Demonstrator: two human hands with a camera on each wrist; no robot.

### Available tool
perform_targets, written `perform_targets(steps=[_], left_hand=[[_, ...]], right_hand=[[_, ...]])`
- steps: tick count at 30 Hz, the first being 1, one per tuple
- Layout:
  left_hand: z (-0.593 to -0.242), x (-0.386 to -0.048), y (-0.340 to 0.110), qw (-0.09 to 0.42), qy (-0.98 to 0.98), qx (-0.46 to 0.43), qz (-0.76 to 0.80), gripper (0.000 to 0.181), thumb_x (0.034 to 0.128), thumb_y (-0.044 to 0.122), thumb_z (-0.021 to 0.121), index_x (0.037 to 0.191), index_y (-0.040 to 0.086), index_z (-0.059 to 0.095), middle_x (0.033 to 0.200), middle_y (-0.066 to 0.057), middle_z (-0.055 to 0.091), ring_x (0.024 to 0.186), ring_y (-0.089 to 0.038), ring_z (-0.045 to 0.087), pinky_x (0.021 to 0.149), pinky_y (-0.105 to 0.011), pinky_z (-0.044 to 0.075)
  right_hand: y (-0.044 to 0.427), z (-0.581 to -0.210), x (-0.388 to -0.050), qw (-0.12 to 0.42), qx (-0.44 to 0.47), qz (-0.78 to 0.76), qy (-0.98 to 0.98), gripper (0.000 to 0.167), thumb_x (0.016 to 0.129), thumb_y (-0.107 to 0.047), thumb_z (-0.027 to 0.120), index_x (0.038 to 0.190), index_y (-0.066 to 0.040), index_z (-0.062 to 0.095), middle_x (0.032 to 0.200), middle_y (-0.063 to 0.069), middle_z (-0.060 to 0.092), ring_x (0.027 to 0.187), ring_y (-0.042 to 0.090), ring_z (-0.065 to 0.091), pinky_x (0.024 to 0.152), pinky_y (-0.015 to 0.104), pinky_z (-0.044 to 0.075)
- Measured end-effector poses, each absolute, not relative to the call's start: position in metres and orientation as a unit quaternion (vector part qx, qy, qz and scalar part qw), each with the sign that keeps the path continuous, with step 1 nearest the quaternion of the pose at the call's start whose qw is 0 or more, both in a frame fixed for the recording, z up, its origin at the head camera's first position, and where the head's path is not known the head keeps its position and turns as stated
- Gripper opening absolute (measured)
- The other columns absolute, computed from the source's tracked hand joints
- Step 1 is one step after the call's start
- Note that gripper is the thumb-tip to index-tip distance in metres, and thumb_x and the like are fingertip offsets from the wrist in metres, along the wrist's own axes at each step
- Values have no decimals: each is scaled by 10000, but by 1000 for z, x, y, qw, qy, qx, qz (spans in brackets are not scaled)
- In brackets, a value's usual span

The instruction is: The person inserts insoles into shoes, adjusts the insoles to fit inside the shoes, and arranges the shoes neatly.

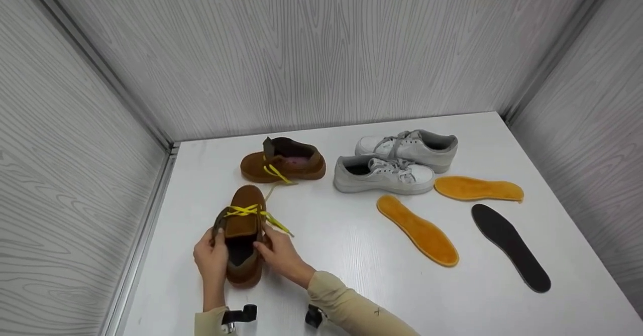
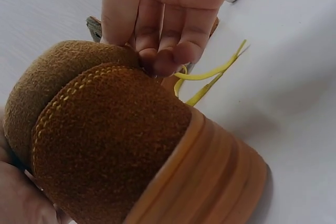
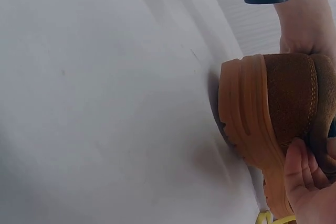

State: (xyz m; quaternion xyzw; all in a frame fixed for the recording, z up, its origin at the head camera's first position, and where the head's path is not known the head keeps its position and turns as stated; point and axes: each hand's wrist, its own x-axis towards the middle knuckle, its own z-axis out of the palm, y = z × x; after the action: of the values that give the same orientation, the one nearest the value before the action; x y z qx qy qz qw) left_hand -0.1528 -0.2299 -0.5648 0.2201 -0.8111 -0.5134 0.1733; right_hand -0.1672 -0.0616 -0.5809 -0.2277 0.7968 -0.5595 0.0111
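Two brown shoes [image 1: 247,195], two white shoes [image 1: 384,179], three insoles [image 1: 419,231] (one black).

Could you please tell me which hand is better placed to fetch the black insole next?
Probably the right hand: it grips a brown shoe on the side facing the black insole, while the left hand holds the opposite side, farther away.

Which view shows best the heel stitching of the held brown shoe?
The left wrist view, because the stitching appears large and close. The right wrist view shows it smaller; in the head view it is too small to discern.
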Motion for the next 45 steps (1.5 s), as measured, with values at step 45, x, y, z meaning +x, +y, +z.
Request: perform_targets(steps=[45], left_hand=[[-568,-168,-233,153,-817,229,-506,296,1021,185,522,1159,-15,692,1097,-221,687,1029,-310,604,875,-426,428]], right_hand=[[-65,-576,-175,44,-189,-581,791,467,950,-42,604,1393,65,502,755,-22,569,628,-12,477,557,177,451]])
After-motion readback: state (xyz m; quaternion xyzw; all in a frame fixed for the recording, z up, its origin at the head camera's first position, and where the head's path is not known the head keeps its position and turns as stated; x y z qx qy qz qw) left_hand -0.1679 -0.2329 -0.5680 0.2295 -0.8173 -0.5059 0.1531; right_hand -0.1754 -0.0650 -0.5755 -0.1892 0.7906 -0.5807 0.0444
